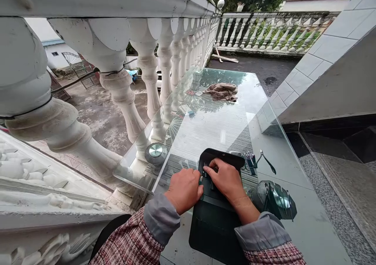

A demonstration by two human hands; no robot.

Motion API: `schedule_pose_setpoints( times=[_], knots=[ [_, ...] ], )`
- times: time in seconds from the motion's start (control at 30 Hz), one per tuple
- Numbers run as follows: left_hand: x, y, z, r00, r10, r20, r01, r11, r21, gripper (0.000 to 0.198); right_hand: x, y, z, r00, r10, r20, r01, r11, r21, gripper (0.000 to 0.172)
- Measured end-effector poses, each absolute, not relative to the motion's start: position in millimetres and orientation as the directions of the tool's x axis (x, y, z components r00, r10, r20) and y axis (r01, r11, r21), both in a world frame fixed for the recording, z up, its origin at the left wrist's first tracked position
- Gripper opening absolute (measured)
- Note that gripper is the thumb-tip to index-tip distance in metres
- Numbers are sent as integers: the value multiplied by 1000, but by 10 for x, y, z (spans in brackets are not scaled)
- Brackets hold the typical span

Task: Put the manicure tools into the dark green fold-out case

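Note:
A black folding case (216, 231) lies opened out on the glass tabletop in front of me, its flap spread toward the far side. My left hand (185, 188) is closed at the case's left edge, thumb against the curled fingers. A small dark piece with a greenish strip shows beside that thumb. Over the case's upper part, my right hand (225, 177) has thumb and forefinger pinched together at its inner holder. What sits between those fingertips is too small to tell. Just right of the flap are several small metal tools (249, 161) and a pair of nippers (267, 162).
The glass table (211, 128) stands beside a white balustrade (149, 73). A crumpled brown cloth (222, 91) lies toward its far end. Round silvery supports (156, 152) show at its left and near right, with several thin tools above the right one. A tiled wall (317, 67) slants at right.

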State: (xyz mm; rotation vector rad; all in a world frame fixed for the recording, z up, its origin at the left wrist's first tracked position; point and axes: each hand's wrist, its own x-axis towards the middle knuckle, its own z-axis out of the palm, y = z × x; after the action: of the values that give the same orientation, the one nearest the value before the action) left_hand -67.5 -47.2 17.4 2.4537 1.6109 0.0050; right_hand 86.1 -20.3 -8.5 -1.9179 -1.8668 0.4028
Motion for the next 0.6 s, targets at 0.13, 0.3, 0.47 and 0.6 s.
schedule_pose_setpoints(
  times=[0.13,0.3,0.47,0.6],
  knots=[
    [-669,-481,171,392,914,-104,912,-371,178,15,823,-194,-59,106,993,52,894,-72,-441,17],
    [-665,-500,159,403,914,-42,904,-391,173,16,819,-192,-58,114,992,61,907,-79,-413,18],
    [-712,-499,174,440,897,-37,881,-423,212,29,835,-191,-85,95,992,86,905,-50,-423,15],
    [-822,-457,221,495,861,-120,854,-455,253,31,863,-199,-103,81,991,104,882,-23,-471,16]
  ],
)
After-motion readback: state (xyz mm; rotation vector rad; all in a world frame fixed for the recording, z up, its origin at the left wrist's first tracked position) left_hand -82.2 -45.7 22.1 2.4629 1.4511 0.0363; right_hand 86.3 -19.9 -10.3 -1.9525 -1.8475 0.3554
